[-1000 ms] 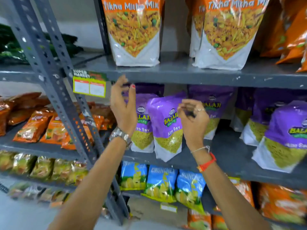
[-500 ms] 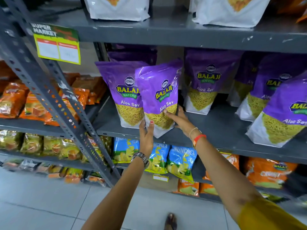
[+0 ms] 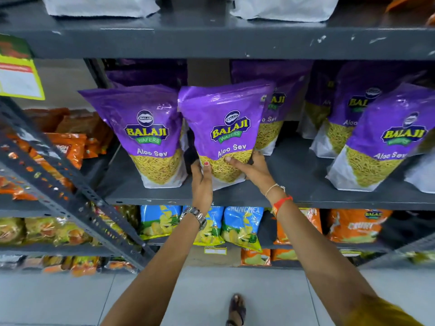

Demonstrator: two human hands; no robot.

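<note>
A purple Balaji Aloo Sev packet (image 3: pixel 223 128) stands upright at the front of the grey middle shelf (image 3: pixel 294 198), tilted slightly to the right. My left hand (image 3: pixel 201 182) grips its lower left edge, thumb on the front. My right hand (image 3: pixel 251 168) grips its lower right side, thumb across the yellow part of the front. A second identical packet (image 3: pixel 146 135) stands just to its left, almost touching it.
More purple packets (image 3: pixel 386 137) fill the shelf to the right and behind. White-bottomed bags sit on the shelf above (image 3: pixel 211 41). Blue chip bags (image 3: pixel 242 227) and orange packets (image 3: pixel 357 224) lie below. A slanted grey metal brace (image 3: pixel 70 189) crosses the left. My foot (image 3: pixel 236 309) is on the tiled floor.
Both hands dropped from the packet tops to the base of the middle packet and closed round its lower sides. The view has moved closer to the shelf.
</note>
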